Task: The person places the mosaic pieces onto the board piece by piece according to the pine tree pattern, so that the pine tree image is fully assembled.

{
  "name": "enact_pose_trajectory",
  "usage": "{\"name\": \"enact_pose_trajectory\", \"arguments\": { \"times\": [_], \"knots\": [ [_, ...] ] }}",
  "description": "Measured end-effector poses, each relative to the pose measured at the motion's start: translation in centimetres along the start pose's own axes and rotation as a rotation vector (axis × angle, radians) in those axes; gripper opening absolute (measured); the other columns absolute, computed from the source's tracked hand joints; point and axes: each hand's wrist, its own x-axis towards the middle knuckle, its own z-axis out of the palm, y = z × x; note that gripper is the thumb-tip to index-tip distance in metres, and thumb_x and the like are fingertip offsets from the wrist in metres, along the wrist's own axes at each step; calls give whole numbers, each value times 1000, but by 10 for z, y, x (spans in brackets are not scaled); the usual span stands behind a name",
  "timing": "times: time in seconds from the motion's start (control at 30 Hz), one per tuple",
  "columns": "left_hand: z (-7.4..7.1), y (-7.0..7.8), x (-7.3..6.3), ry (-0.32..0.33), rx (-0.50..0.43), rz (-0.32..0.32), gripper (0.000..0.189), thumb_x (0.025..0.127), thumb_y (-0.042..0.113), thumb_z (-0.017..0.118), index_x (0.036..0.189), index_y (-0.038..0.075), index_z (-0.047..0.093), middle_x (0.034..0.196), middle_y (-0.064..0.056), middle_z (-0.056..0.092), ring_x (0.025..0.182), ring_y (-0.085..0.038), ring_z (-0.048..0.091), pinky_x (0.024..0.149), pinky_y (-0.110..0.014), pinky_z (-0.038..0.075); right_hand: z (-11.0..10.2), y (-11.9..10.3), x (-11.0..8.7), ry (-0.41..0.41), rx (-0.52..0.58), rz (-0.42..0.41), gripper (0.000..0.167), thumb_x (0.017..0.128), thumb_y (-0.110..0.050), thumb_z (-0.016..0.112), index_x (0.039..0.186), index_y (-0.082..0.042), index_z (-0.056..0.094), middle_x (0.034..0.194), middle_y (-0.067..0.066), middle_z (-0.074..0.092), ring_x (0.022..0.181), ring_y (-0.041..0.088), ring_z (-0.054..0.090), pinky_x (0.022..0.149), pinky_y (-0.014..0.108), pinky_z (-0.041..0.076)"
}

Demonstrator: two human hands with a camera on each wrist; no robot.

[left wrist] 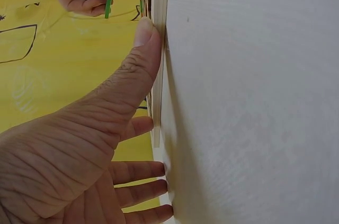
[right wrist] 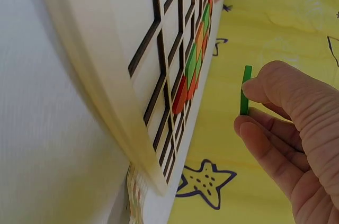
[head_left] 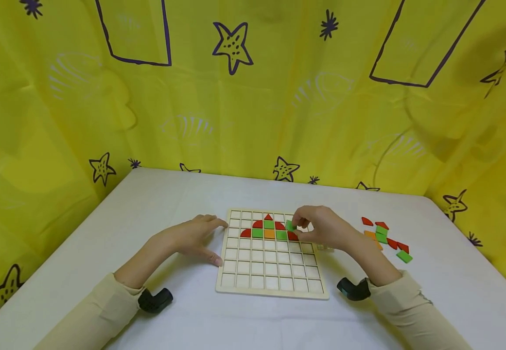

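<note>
My right hand (head_left: 322, 227) pinches a green square tile (right wrist: 245, 90) between thumb and fingers, above the upper right of a wooden grid board (head_left: 271, 293). In the right wrist view the tile is held on edge, apart from the grid. Set in the board's cells are red pieces, some with a curved side, a red triangle (head_left: 268, 217) at the top, green squares (head_left: 257, 233) and an orange square (head_left: 269, 234). My left hand (head_left: 193, 238) lies at the board's left side, its thumb (left wrist: 144, 33) against the frame and its fingers extended.
Loose red, green (head_left: 404, 256) and orange tiles (head_left: 373, 238) lie on the white table (head_left: 183, 316) right of the board. A small pale patterned thing (head_left: 325, 248) sits by the board's right edge. Yellow curtain (head_left: 253, 107) closes off the back and sides.
</note>
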Motion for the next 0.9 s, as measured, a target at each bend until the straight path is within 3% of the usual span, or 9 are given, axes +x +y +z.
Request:
{"name": "enact_pose_trajectory", "arguments": {
  "times": [0.57, 0.9],
  "knots": [
    [0, 3, -2, -1, 3, 4, 91, 77, 56, 85, 148, 12, 47, 154, -22, 43, 142, -42, 40, 111, -61, 39, 22, -26, 14, -86, 47, -88, 14, 86, -4, 79, 95, -10, 69, 91, -3, 69, 85, 14, 64, 78, 32, 59],
    [-1, 3, -2, 3, 9, 15, 89, 78, 56, 84, 147, 14, 48, 153, -20, 44, 143, -42, 39, 111, -61, 38, 28, -29, 17, -155, 47, -126, 13, 87, 0, 75, 92, -10, 70, 87, -5, 65, 80, 10, 57, 71, 24, 53]
  ]
}}
